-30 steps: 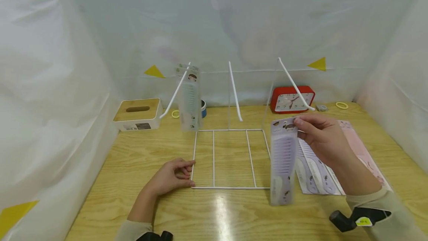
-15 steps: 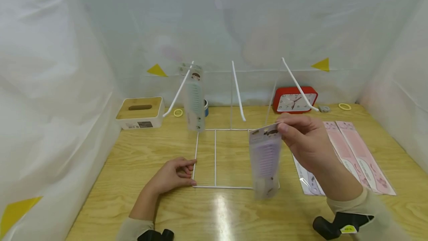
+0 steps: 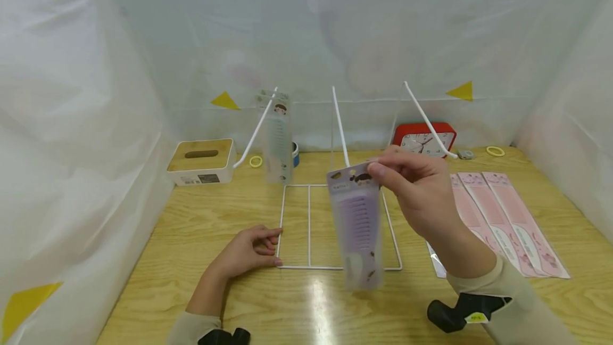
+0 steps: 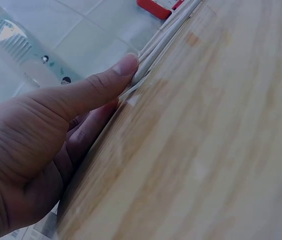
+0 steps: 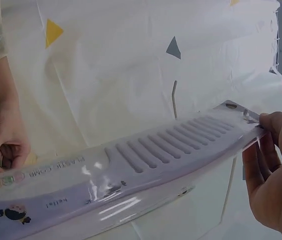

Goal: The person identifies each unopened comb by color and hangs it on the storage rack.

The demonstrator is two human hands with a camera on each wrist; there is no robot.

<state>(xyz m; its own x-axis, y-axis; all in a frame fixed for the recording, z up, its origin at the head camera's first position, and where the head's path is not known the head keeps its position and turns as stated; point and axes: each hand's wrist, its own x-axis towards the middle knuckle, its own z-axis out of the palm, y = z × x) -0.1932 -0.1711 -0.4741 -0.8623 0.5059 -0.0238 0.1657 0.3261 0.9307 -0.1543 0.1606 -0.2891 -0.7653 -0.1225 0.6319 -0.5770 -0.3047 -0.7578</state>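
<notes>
A purple comb in a clear package (image 3: 359,222) hangs upright from my right hand (image 3: 421,190), which pinches the top right corner of its card. The card's top overlaps the tip of the middle prong of a white wire display rack (image 3: 308,228) in the head view. In the right wrist view the packaged comb (image 5: 165,150) stretches across the picture from the fingertips. My left hand (image 3: 246,252) holds the rack's base at its front left corner; in the left wrist view the thumb (image 4: 106,87) lies on the wire. Green packaged combs (image 3: 278,137) hang on the left prong.
Pink packaged combs (image 3: 512,222) lie on the table at right, with purple packaging partly hidden beneath my right arm. Behind the rack stand a red clock (image 3: 423,140), a wooden-topped tissue box (image 3: 201,161) and a blue-and-white roll (image 3: 295,156). Yellow rings (image 3: 495,151) lie near the back.
My right hand has carried the purple packaged comb leftward from the right side to in front of the rack's middle prong. The left hand stays on the rack's base.
</notes>
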